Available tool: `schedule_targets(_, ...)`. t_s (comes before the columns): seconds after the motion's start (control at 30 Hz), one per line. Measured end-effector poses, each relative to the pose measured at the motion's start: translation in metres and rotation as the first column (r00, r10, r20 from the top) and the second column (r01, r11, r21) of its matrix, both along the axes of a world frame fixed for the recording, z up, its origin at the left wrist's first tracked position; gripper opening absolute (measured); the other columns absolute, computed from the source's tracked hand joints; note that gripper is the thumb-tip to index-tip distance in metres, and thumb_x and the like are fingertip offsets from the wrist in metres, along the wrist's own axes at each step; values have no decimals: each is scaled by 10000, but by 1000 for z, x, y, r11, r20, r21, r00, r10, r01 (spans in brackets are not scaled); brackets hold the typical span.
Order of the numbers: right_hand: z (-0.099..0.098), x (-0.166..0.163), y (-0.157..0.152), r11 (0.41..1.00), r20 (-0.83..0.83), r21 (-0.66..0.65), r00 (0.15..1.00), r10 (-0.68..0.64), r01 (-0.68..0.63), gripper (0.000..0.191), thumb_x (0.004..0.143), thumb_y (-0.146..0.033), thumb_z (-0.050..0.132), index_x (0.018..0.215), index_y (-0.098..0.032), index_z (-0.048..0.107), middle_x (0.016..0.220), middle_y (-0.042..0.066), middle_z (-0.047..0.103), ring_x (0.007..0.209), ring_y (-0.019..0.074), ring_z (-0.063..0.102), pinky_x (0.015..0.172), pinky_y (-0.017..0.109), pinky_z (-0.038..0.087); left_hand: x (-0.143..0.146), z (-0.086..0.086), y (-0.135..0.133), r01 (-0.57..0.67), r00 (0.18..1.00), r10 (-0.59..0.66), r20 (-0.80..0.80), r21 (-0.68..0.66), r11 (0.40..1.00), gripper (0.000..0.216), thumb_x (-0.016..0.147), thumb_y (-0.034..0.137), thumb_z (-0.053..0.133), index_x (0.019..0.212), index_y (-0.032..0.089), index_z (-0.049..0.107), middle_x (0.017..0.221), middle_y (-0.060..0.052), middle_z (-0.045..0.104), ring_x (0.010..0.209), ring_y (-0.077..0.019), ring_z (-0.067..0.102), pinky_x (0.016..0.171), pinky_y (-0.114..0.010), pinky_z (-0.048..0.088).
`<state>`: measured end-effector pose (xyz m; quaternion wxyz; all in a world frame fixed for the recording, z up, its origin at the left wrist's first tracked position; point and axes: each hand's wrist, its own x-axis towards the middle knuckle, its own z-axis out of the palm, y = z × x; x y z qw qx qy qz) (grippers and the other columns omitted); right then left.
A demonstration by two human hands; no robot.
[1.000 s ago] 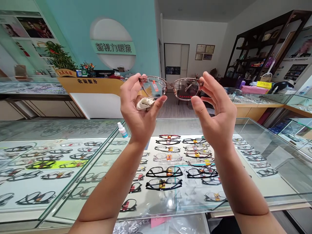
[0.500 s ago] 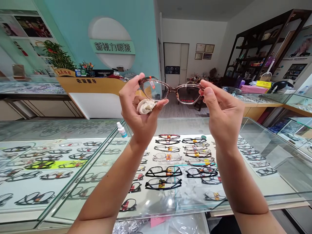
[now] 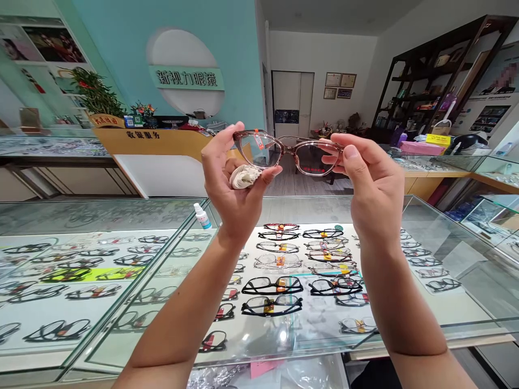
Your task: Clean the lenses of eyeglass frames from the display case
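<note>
A pair of glasses with a translucent pink-brown frame and an orange tag on one lens is held up in front of me at about chest height. My left hand pinches its left end between thumb and fingers, with a crumpled beige cloth tucked in the palm. My right hand is closed round the right end of the frame. Both hands are raised above a glass display counter.
Under the counter glass lie several rows of glasses. A small white dropper bottle stands on the counter to the left. A yellow service desk with a plant is behind; dark shelves stand at the right.
The glasses have tilted from facing me to a more top-down angle. My right hand went from open fingers at the frame's end to a closed grip on it.
</note>
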<state>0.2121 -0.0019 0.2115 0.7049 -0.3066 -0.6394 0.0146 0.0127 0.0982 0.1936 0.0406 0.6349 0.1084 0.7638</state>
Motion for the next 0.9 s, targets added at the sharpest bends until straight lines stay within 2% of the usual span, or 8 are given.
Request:
schedule_targets(0.1, -2, 1, 1, 1000, 33, 17, 999, -1, 1, 371, 1188, -536, 526, 1410, -360, 764, 1380, 70, 818, 1247, 284, 809, 1102, 524, 686, 2, 0, -3, -33, 999, 33, 11, -3, 999, 848, 823, 789, 925, 1461, 332, 605, 1596, -122, 658, 1521, -371, 625, 833, -434, 669)
schedule_targets(0.27, -3, 2, 2, 1000, 25, 23, 1000, 6, -7, 356, 1183, -526, 539, 1419, -364, 751, 1377, 86, 807, 1297, 321, 793, 1114, 578, 675, 5, 0, -2, 37, 999, -37, 16, 11, 999, 882, 810, 773, 942, 1475, 302, 605, 1570, -127, 670, 1424, -336, 697, 942, -441, 689)
schedule_targets(0.43, -4, 2, 3, 998, 42, 49, 999, -27, 25, 362, 1192, -518, 515, 1443, -365, 727, 1389, 93, 797, 1346, 339, 779, 1108, 583, 675, 5, -1, 1, 57, 998, -57, -4, -1, 998, 861, 833, 772, 923, 1494, 318, 609, 1504, -122, 709, 1326, -310, 753, 937, -443, 701)
schedule_targets(0.53, -5, 2, 4, 995, 94, 73, 993, -72, 65, 376, 1197, -521, 497, 1485, -374, 690, 1402, 89, 791, 1368, 331, 772, 1088, 555, 682, 5, -1, 0, 86, 995, -88, -55, -46, 995, 850, 854, 781, 895, 1500, 307, 611, 1418, -129, 741, 1412, -334, 715, 947, -441, 695)
schedule_targets(0.67, -5, 3, 5, 995, 74, 71, 995, -69, 64, 363, 1204, -504, 479, 1456, -364, 700, 1369, 90, 804, 1359, 329, 777, 1078, 558, 683, 6, -1, 0, 96, 993, -98, -59, -50, 994, 906, 827, 809, 891, 1526, 315, 595, 1497, -157, 696, 1579, -406, 584, 994, -476, 689)
schedule_targets(0.77, -3, 2, 5, 997, 37, 60, 998, -47, 45, 325, 1202, -471, 498, 1400, -349, 726, 1315, 87, 822, 1325, 319, 792, 1065, 550, 687, 7, -2, 4, 84, 995, -83, -46, 17, 996, 922, 837, 816, 873, 1569, 351, 559, 1582, -151, 634, 1631, -424, 527, 1089, -533, 673)
schedule_targets(0.9, -2, 1, 4, 999, -4, 41, 1000, -19, 19, 273, 1185, -446, 552, 1340, -339, 749, 1280, 76, 833, 1280, 302, 806, 1053, 522, 692, 7, -3, 10, 60, 997, -55, -52, 119, 991, 854, 862, 789, 861, 1561, 390, 576, 1580, -128, 621, 1578, -395, 591, 1243, -583, 597)
